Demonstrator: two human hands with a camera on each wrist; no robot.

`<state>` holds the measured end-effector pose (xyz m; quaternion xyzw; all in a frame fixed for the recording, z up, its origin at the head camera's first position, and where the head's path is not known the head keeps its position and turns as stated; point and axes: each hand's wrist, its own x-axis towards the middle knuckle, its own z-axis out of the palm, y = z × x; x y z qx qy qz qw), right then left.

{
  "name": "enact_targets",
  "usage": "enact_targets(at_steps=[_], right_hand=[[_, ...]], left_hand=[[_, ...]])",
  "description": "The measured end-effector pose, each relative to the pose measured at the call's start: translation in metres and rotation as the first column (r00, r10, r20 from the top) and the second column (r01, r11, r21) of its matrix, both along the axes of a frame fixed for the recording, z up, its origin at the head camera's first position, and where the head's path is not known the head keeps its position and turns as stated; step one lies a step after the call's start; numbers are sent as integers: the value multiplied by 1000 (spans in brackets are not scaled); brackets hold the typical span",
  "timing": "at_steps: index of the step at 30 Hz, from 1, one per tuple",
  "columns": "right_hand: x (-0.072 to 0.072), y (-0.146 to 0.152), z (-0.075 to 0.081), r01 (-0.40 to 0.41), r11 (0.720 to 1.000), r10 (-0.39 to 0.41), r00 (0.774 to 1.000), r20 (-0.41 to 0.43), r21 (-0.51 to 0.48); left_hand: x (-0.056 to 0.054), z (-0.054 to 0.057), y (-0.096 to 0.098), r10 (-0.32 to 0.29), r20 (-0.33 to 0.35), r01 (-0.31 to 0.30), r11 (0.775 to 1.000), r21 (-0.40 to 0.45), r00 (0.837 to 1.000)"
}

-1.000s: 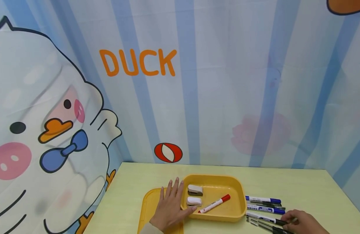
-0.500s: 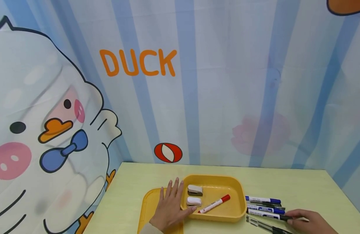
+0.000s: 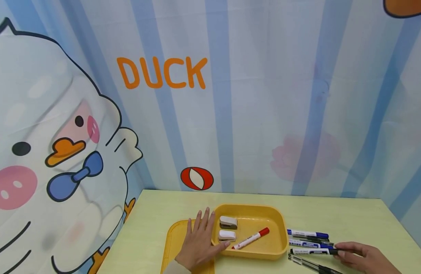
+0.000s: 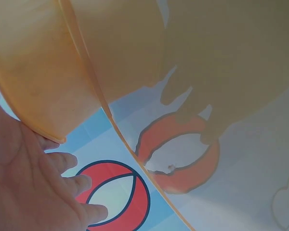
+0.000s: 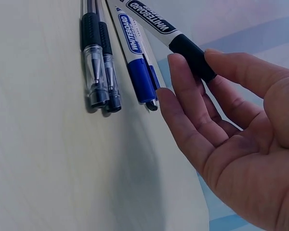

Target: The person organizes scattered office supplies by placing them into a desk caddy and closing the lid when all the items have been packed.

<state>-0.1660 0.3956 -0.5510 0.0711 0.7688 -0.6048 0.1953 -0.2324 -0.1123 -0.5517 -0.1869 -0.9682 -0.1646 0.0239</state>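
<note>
My right hand (image 3: pixel 366 258) pinches the black cap end of a whiteboard marker (image 3: pixel 309 251) between thumb and fingertips, at the right of the table. In the right wrist view the marker's black cap (image 5: pixel 191 54) sits between thumb and forefinger, its white barrel pointing away and raised over a blue-capped marker (image 5: pixel 140 77). Two clear gel pens (image 5: pixel 95 67) with black grips lie beside it. My left hand (image 3: pixel 198 245) lies spread with straight fingers along the left side of the yellow tray (image 3: pixel 251 206), its thumb over the front rim.
Inside the tray are two small white staplers (image 3: pixel 228 222) and a red-capped marker (image 3: pixel 250 239). A flat yellow lid-like board (image 3: pixel 174 234) lies under my left hand. Another blue-capped marker (image 3: pixel 307 233) lies right of the tray. A duck-print curtain (image 3: pixel 251 114) hangs behind the table.
My right hand has drawn the black-capped marker slightly to the right and away from the gel pens, leveling it. The left hand has stayed in place.
</note>
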Motion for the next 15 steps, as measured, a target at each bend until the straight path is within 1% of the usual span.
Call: enact_targets(at_steps=[6,10,15], right_hand=[[0,0,8,-28,997,26,1000,-17,-77],[-1,0,11,-6,996,5,1000,-6,-92],[-3,2,15,-14,996,13,1000,-7,-86]], left_hand=[[0,-1,0,4,8,-4,1000,-9,1000],[-1,0,0,7,13,-7,1000,-13,1000],[-1,0,0,8,13,-7,1000,-23,1000]])
